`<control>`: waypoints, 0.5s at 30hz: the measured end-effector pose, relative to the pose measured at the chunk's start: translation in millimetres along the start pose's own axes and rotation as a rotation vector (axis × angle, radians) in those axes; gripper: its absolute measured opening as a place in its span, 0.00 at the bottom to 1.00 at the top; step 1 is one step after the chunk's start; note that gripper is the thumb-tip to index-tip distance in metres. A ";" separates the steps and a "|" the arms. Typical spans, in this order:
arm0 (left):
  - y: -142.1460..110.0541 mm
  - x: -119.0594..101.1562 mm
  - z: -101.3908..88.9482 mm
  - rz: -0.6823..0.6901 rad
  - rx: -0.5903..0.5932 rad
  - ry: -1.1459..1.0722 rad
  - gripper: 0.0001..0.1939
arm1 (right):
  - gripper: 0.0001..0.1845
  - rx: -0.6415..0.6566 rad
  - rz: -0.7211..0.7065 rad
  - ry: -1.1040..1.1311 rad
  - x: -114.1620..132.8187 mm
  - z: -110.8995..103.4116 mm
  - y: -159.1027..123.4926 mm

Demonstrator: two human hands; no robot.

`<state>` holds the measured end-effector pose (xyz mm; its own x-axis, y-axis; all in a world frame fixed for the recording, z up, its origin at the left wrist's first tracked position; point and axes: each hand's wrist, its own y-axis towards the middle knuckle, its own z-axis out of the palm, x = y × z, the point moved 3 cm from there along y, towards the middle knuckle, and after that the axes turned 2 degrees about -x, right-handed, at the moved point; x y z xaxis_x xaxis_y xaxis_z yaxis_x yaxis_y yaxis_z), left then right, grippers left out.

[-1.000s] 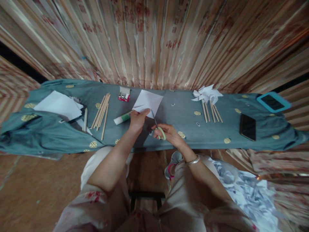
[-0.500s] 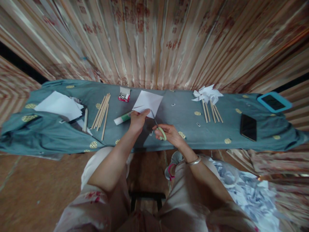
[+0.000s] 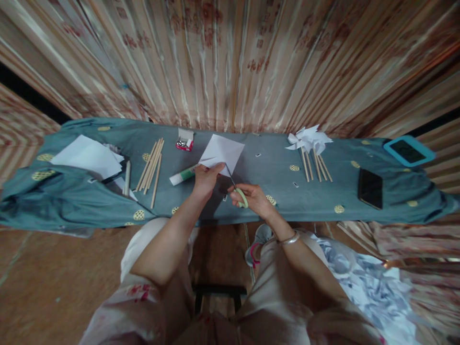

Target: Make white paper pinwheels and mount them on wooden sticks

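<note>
- Paper (image 3: 226,148), white, mid-view over blue-green cloth (image 3: 268,167), pinched at its 7 o'clock edge in left hand (image 3: 206,178), thumb on top.
- Scissors (image 3: 243,196), green-handled, gripped by the handles in right hand (image 3: 253,197), blades at paper's 5 o'clock corner.
- Glue stick (image 3: 184,175) at 8 o'clock from paper, just beside left hand.
- Small box (image 3: 185,144) at 10 o'clock.
- Wooden sticks (image 3: 151,164) at 9 o'clock.
- Pinwheels (image 3: 309,140) at 3 o'clock.

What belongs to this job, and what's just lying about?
Likely belong:
white square paper
green-handled metal scissors
pale wooden sticks
white paper pinwheels
red cardboard box
green-and-white cylindrical tube

Seemingly lying about:
black rectangular device
blue-framed rectangular panel
</note>
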<state>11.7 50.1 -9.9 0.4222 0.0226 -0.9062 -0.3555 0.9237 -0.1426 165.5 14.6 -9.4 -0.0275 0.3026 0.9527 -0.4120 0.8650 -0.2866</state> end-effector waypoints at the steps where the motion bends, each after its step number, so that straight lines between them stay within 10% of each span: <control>1: -0.3 0.4 0.1 0.004 0.006 0.003 0.12 | 0.25 -0.003 0.000 0.000 0.4 -0.1 0.0; 15: 0.1 5.4 -1.0 0.010 0.005 0.048 0.11 | 0.25 -0.014 -0.023 -0.023 -1.0 -1.9 2.5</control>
<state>13.1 49.9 -15.2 0.3781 0.0135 -0.9257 -0.3556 0.9253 -0.1318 166.2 17.3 -11.3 -0.0389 0.2739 0.9610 -0.3997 0.8771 -0.2662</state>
